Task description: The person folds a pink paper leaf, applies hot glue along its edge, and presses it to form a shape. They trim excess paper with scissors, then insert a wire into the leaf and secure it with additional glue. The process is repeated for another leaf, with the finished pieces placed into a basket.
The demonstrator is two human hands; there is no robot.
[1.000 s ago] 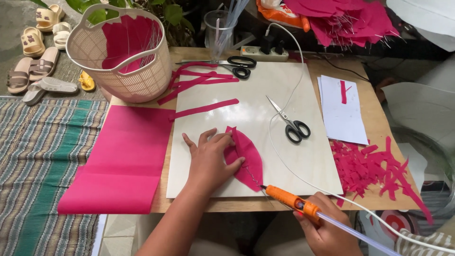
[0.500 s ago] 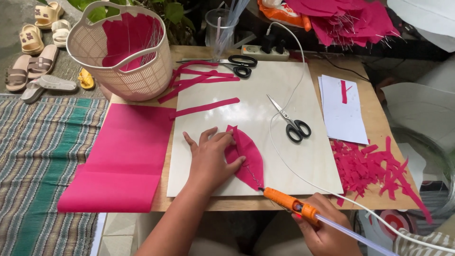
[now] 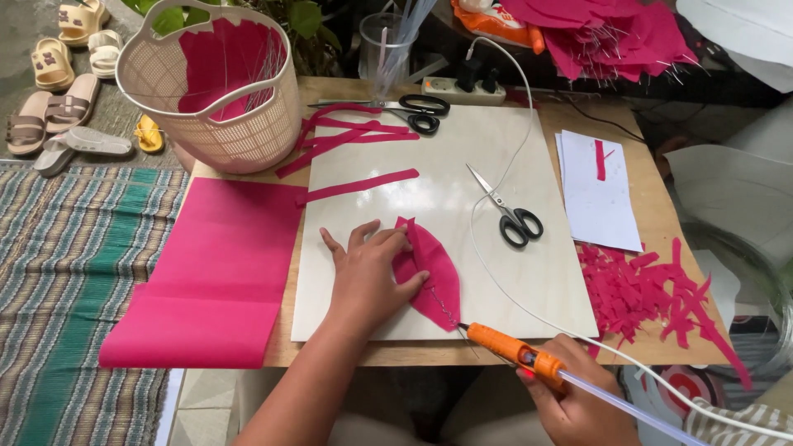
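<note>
Head view: the right hand [image 3: 578,406] is closed around an orange glue gun [image 3: 514,351], nozzle at the lower tip of a pink petal [image 3: 431,277] on the white board [image 3: 537,281]; the left hand [image 3: 368,277], fingers spread, presses it flat. One petal is shaped; uncut pink sheet [image 3: 215,272], strips [image 3: 355,186] and scissors [image 3: 510,211] lie around.

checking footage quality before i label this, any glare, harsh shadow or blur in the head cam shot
Head view: soft, even daylight; the left hand casts only a faint shadow on the pink petal. Head view: mild sheen, no blown glare, on the pale board. Head view: centre sharp, scissors crisp; the right hand with the orange glue gun slightly soft near the bottom edge. Head view: wide-lens bowing at the corners.
</note>
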